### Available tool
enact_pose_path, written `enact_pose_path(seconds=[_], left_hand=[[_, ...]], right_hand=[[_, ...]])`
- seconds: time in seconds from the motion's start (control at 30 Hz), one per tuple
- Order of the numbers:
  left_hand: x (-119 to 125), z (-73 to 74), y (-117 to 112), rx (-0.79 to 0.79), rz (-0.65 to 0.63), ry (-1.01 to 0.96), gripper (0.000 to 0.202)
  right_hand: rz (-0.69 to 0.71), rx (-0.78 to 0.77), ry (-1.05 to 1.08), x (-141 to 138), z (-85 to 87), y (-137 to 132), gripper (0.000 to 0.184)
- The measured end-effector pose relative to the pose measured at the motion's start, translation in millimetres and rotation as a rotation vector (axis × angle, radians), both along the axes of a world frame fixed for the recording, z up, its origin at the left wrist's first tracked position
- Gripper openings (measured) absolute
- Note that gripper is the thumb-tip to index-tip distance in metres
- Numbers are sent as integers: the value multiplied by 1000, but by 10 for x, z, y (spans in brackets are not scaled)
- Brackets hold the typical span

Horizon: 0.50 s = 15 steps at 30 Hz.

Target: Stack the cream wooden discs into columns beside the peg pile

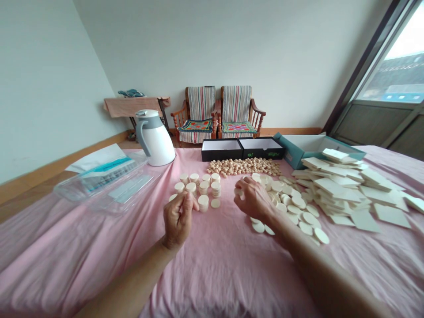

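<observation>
My right hand [253,198] is closed with a pale round wooden disc [238,191] at its fingertips, beside a loose heap of such discs [298,203]. My left hand [179,216] is curled, thumb against the fingers, in front of several neat disc stacks [203,202]; whatever it may hold is hidden. The left fingertips come close to the front stack, and I cannot tell whether they touch it. A single disc [215,203] lies flat on the cloth between my hands, to the right of that stack.
Small wooden beads [245,166] lie behind the discs, before black open boxes [221,151]. Square wooden tiles [344,185] are piled at right by a teal box [294,152]. A white jug [157,141] and clear plastic packaging [109,181] stand left on the pink cloth [212,265].
</observation>
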<state>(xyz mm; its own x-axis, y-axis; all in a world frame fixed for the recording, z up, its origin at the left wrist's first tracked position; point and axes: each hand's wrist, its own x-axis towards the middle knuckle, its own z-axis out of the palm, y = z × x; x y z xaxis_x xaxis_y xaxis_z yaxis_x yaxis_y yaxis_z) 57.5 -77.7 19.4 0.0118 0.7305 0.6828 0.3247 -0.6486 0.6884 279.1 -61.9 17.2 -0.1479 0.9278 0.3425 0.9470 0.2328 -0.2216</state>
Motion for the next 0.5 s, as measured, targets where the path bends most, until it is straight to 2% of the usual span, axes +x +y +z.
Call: enact_pose_path(seconds=[0.1,0.23,0.37,0.5], left_hand=[[-9,-5,3,-2,5,7,42],[-17,3,-1,-2,17,18,44],[-19,16,-11,2,14,15,43],[-17,26,-20,15,6,19,42]], right_hand=[[139,58,139,-236,-24,-70,12],[255,74,182,-482,-87,-100,13],[247,36,184,-541,-143,-63,30],[227,-1,162,-529,-175,-53,36]])
